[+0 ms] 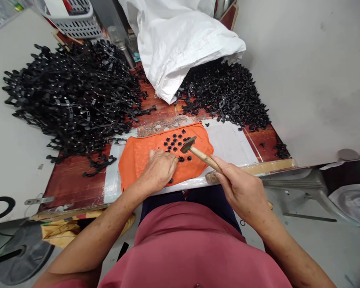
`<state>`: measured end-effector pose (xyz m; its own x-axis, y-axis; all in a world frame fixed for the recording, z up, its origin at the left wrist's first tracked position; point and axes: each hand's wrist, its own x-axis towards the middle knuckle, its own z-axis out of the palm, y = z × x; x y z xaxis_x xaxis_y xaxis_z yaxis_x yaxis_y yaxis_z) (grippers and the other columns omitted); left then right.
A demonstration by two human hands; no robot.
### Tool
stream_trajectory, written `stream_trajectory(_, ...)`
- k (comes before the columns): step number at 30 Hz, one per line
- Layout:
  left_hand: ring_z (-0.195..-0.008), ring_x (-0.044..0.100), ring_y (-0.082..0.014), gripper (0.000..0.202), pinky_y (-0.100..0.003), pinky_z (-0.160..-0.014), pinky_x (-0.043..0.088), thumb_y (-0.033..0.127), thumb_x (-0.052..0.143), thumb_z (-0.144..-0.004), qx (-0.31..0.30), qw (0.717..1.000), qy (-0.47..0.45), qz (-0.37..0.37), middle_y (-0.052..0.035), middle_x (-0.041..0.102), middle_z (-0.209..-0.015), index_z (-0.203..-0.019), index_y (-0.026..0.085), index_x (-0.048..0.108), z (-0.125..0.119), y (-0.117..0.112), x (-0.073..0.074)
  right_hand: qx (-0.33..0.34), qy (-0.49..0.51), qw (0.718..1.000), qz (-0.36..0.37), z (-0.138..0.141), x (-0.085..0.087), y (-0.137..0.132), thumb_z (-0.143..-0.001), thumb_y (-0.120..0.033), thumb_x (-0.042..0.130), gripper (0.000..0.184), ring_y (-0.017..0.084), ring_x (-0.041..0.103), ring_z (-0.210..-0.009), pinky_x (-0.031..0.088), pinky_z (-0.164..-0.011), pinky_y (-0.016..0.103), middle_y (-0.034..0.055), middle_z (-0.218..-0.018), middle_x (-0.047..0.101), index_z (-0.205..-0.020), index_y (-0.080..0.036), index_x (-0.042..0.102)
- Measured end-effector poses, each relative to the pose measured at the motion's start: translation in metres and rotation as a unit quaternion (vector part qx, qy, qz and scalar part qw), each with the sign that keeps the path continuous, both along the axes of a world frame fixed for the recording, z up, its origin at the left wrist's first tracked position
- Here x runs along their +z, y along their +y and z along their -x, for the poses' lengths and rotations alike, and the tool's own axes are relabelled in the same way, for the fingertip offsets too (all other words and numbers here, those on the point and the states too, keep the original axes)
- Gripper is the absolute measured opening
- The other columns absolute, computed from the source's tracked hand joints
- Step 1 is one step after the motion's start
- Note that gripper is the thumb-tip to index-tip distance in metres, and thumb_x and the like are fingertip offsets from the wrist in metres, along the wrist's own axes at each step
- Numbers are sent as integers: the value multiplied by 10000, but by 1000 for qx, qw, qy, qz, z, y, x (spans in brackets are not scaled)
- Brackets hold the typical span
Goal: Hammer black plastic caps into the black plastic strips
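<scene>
My right hand (243,188) is closed around the wooden handle of a small hammer (207,160). The dark hammer head hovers over or rests on an orange cloth (144,154); I cannot tell which. Several small round black pieces (179,144) stand in a cluster on that cloth, around the hammer head. Just left of them, my left hand (159,170) lies on the cloth with its fingers curled and pressed together. Whatever the fingertips hold is hidden beneath them.
A large heap of linked black plastic parts (75,96) covers the table's left side. Loose small black parts (228,92) spill from a white sack (183,40) at the back right. Behind stand a grey plastic basket (81,26) and a bottle (121,46).
</scene>
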<state>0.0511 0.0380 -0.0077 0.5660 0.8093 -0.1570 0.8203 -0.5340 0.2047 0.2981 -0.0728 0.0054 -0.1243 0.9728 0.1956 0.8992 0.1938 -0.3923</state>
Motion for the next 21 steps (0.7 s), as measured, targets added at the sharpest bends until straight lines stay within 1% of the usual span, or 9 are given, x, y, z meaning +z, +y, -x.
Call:
stream_trajectory(3, -881, 608, -278, 434, -434, -844, 339, 274, 326, -1056, -4, 1000, 13, 7, -129, 734, -913, -860, 159, 695, -1, 1, 2, -3, -54, 999, 3, 3, -5, -1, -1084, -314, 426, 468, 191, 736, -809, 490, -626, 286, 39, -1002, 774, -1546, -268, 488)
stream_trajectory(5, -888, 615, -279, 433, -434, -851, 345, 273, 334, -1056, -2, 1000, 18, 11, -134, 737, -911, -867, 153, 705, -2, 1, 4, -2, -83, 996, 15, 5, -7, -1, -1084, -306, 418, 458, 189, 722, -747, 464, -579, 289, 34, -930, 762, -1529, -253, 513)
stream_trajectory(7, -894, 622, -284, 444, -438, -859, 349, 285, 332, -1059, 0, 1000, 24, 14, -137, 741, -907, -865, 149, 708, -2, 1, 5, -12, -79, 997, 1, 6, -8, -2, -1089, -298, 397, 471, 183, 716, -733, 469, -588, 288, 40, -932, 758, -1548, -250, 491)
stream_trajectory(10, -904, 630, -295, 456, -446, -857, 352, 289, 323, -1062, -4, 1000, 28, 12, -138, 745, -913, -875, 146, 714, -2, 1, 6, -24, -70, 997, -17, 7, -9, -5, -1091, -296, 395, 480, 175, 718, -739, 481, -604, 284, 50, -986, 767, -1565, -266, 466)
stream_trajectory(13, -897, 638, -291, 450, -441, -850, 357, 282, 330, -1060, -1, 1000, 27, 8, -140, 747, -910, -879, 145, 718, -3, 1, 6, -10, -90, 996, 15, 9, -9, -6, -1086, -294, 408, 468, 186, 720, -733, 468, -566, 293, 46, -983, 773, -1546, -258, 487)
stream_trajectory(18, -887, 636, -289, 433, -439, -842, 358, 287, 344, -1057, 2, 999, 32, 2, -142, 750, -913, -883, 142, 713, -5, 1, 5, -25, -82, 996, 2, 13, -13, -7, -1094, -316, 381, 478, 177, 707, -699, 470, -585, 290, 52, -977, 772, -1561, -268, 468)
stream_trajectory(21, -869, 627, -285, 437, -439, -831, 356, 265, 325, -1055, 2, 1000, 26, 4, -138, 745, -905, -861, 149, 700, -4, 1, 5, -15, -106, 993, 38, 17, -16, -6, -1086, -297, 404, 484, 189, 713, -717, 453, -571, 299, 39, -970, 773, -1566, -271, 458)
